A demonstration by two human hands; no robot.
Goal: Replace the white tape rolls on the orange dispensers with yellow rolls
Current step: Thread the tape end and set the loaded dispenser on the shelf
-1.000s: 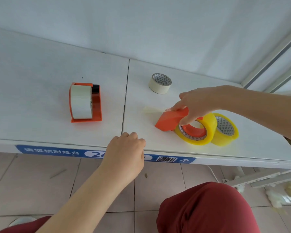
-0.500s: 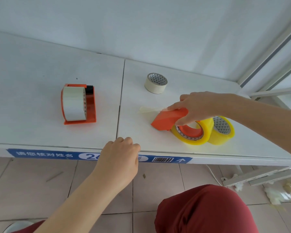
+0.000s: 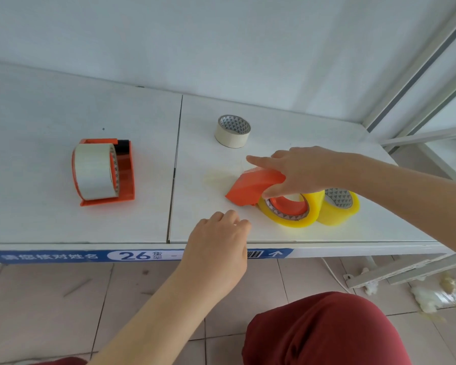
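On the right half of the white table lies an orange dispenser loaded with a yellow roll. My right hand grips its top, index finger stretched out to the left. A faint yellow tape tail lies flat on the table just left of it. A second yellow roll rests against the first. On the left stands another orange dispenser carrying a white roll. A loose white roll sits at the back. My left hand hovers at the front edge, fingers curled, holding nothing.
A wall runs behind the table, and a metal frame stands at the right. A seam splits the tabletop in two. A blue label strip marks the front edge. My red-clad knee is below, over the tiled floor.
The tape tail that my right fingers held up now lies flat on the table, and my index finger has straightened. My left hand has crept forward over the table's front edge.
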